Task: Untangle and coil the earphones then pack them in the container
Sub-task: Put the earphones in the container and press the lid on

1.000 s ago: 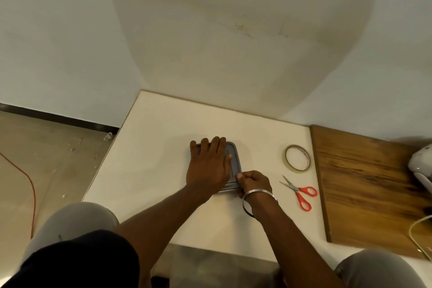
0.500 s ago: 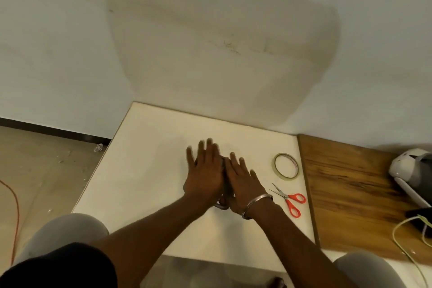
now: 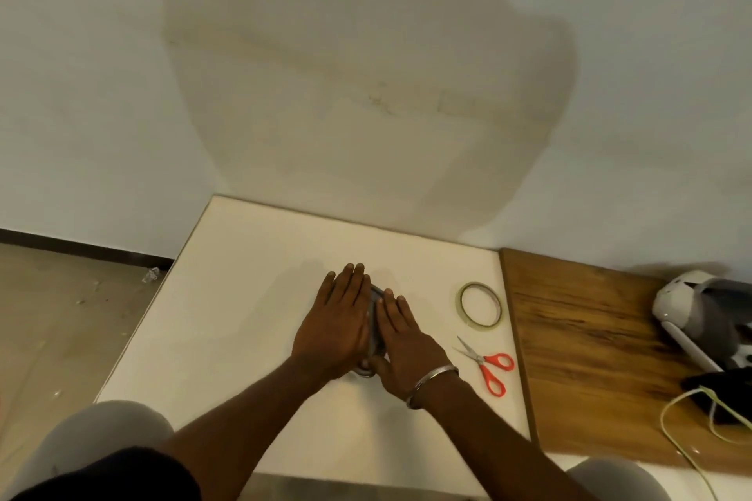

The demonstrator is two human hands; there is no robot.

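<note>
Its pinch released, the right hand (image 3: 403,342) is laid flat beside the flat left hand (image 3: 339,321) on the container (image 3: 374,327) — fingers straight — so sealing is judged nearly done.

both hands lie flat, fingers straight, side by side on a dark grey container (image 3: 375,331) that shows only as a sliver between them and a corner below the palms. the left hand (image 3: 339,321) covers most of it; the right hand (image 3: 403,346) presses just beside, a metal bangle (image 3: 433,378) on its wrist. to the right of the right hand lie red-handled scissors (image 3: 488,364), and beyond its fingertips a roll of tape (image 3: 480,304), both apart from it on the white table (image 3: 244,317). further right are a wooden board (image 3: 590,358), a white device (image 3: 687,309) and a pale cable (image 3: 683,419).
</note>
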